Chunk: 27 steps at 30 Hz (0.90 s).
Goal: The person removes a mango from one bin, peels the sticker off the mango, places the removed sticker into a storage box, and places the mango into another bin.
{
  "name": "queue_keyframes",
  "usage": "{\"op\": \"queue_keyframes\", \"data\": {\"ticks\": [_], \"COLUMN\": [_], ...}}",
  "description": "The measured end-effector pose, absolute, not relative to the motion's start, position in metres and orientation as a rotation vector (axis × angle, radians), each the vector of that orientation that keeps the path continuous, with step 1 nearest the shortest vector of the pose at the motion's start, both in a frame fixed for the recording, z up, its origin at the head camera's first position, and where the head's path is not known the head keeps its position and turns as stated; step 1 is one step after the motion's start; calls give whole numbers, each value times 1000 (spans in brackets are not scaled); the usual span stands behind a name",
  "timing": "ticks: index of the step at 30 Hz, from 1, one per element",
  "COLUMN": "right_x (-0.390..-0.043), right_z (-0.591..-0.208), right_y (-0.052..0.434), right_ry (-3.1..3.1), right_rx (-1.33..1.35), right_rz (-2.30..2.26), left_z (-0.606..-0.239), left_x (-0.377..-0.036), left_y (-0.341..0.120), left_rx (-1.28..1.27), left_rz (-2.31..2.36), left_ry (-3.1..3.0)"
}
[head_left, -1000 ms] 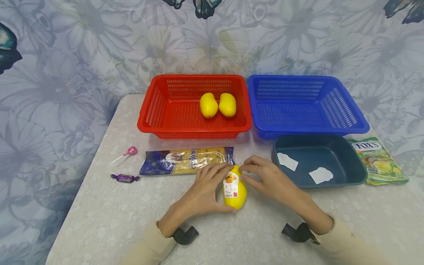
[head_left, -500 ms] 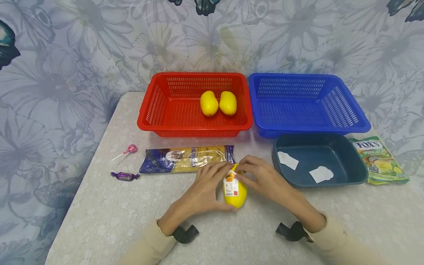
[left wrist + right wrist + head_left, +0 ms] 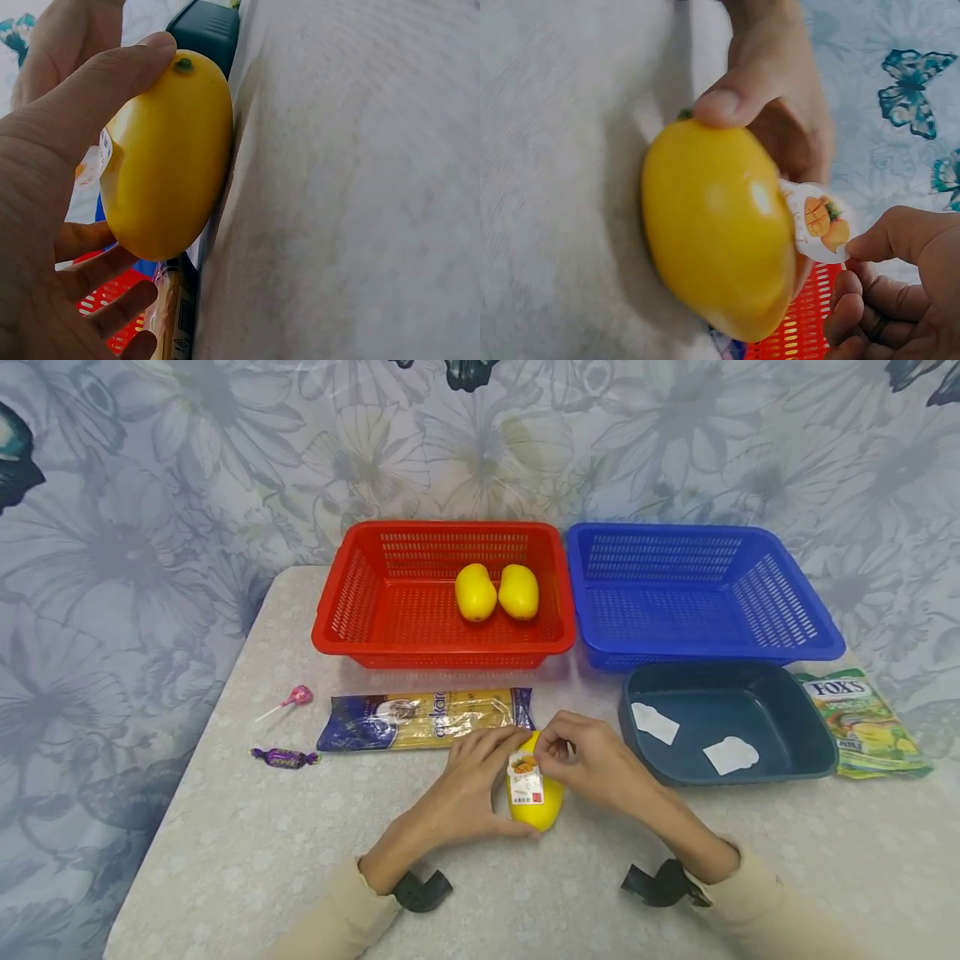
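Observation:
A yellow mango (image 3: 546, 811) lies on the table, and my left hand (image 3: 471, 793) grips it by its two ends, thumb at the near end and fingers at the far end. Its small green stem tip shows by the thumb in the left wrist view. My right hand (image 3: 900, 281) pinches the edge of a white sticker (image 3: 821, 221) with a mango picture. The upper part of that sticker stands lifted off the skin, while its lower part still sticks to the mango. In the head view the right hand (image 3: 600, 760) hovers at the mango's upper right side.
Behind stand a red basket (image 3: 442, 662) holding two mangoes (image 3: 476, 593) and a blue basket (image 3: 708, 653). A dark teal tray (image 3: 697, 693) bears two white stickers (image 3: 731, 755). Around lie a pasta packet (image 3: 427, 720), a lollipop (image 3: 302, 695), a purple-wrapped candy (image 3: 285, 758) and a green FOX'S bag (image 3: 862, 722).
My right fingers have moved from the mango's far end to the sticker's top and curled in, and the sticker's upper edge has come up. The left hand keeps its grip in place.

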State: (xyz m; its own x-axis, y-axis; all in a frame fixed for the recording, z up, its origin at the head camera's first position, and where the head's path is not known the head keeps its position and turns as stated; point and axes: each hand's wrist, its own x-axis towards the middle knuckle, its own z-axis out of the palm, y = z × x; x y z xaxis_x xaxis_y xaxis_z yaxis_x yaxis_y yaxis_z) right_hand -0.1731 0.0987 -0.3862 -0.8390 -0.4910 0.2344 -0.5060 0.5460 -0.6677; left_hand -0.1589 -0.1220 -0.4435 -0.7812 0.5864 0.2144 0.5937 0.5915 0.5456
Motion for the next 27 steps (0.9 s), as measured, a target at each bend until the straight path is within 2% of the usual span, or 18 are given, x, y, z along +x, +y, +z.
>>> {"op": "queue_keyframes", "data": {"ticks": [15,27], "right_x": [-154,-164], "right_z": [-375,-331], "right_y": [115,176], "right_ry": [-2651,-2524], "right_rx": [978,741], "right_rz": [1335,1095], "left_z": [-444,-445], "left_x": [-158,-159], "left_y": [-121,-120], "left_rx": [-1029,-1027], "left_rz": [-992,-973], "left_ry": [-2799,-2810]}}
